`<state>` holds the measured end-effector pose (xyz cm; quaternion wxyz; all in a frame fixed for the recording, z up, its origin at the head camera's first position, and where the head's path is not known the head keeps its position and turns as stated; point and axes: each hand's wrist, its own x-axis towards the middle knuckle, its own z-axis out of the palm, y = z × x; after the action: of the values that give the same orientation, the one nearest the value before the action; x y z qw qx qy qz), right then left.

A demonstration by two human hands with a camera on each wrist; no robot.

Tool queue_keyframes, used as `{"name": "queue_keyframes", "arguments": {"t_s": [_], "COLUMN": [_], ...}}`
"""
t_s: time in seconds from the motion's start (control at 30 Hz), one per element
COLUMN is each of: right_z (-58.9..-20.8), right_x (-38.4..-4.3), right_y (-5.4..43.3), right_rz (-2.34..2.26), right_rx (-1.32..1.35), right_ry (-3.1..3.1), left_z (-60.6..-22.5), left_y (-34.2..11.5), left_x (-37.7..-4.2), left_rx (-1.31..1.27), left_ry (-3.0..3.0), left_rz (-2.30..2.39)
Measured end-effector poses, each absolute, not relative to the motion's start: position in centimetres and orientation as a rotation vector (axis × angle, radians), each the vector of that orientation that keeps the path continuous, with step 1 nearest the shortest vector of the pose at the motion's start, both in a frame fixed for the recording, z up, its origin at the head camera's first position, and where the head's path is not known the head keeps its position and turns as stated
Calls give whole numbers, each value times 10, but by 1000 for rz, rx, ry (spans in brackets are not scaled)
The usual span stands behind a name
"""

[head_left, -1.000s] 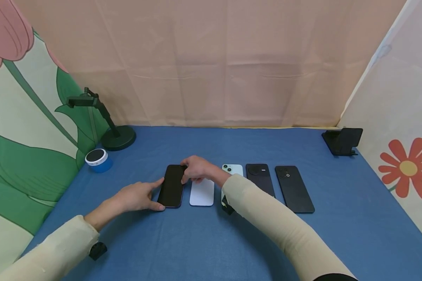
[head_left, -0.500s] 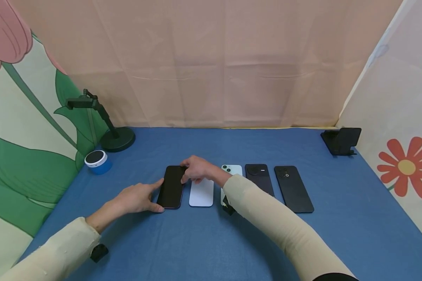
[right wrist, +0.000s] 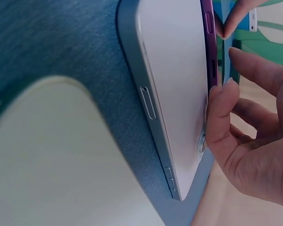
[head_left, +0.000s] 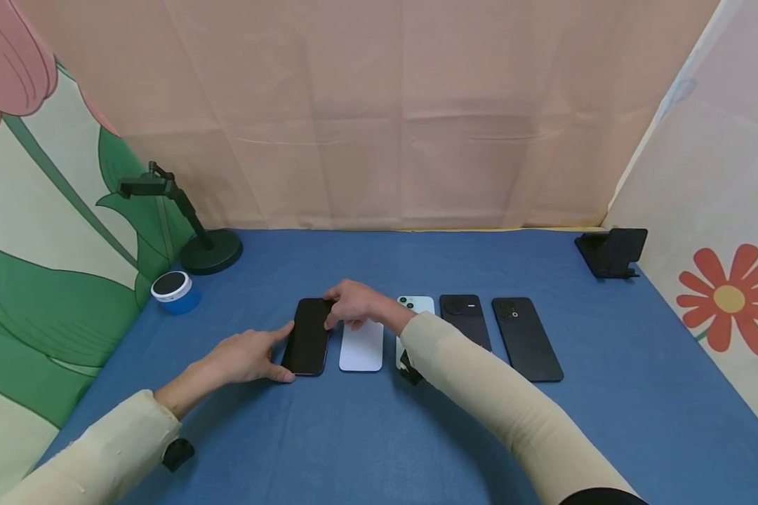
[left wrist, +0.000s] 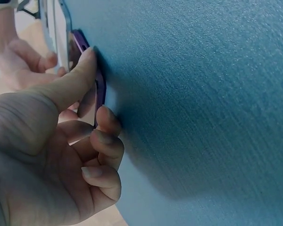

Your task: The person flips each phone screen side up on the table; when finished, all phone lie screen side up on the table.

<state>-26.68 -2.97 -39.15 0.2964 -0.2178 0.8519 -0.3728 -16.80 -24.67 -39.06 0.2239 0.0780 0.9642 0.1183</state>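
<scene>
A smartphone (head_left: 307, 340) with a black screen facing up lies on the blue cloth; its purple frame (right wrist: 210, 40) shows in the right wrist view. My left hand (head_left: 246, 356) holds it at the lower left, with the thumb at the bottom corner and the index finger on the left edge. At the upper right corner, my right hand (head_left: 356, 304) grips it between thumb and index finger. Just to the right lies a white phone (head_left: 361, 348), back up, its top covered by the right hand.
A pale green phone (head_left: 420, 304), partly under my right sleeve, and two dark phones (head_left: 467, 319) continue the row rightward. A blue-and-white round container (head_left: 180, 294) and a black stand (head_left: 211, 249) are at the back left. Another black stand (head_left: 613, 252) sits back right.
The view has shifted very slightly. Both hands keep their places on the black-screened smartphone, and the row of phones has not moved.
</scene>
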Motion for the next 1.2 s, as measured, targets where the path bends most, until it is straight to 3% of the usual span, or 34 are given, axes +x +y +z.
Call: {"name": "queue_keyframes", "arguments": {"t_s": [0.7, 1.2], "right_z": [-389, -375], "right_x": [-269, -280], "right_y": [-28, 40], "right_rz": [-971, -905], "right_rx": [-572, -575], "right_ry": [2267, 2206], "left_z": [-385, -382], "left_y": [-244, -208], "left_x": [-166, -176], "left_rx": [203, 485], "left_ry": [2656, 2741], "left_rz": [322, 598]}}
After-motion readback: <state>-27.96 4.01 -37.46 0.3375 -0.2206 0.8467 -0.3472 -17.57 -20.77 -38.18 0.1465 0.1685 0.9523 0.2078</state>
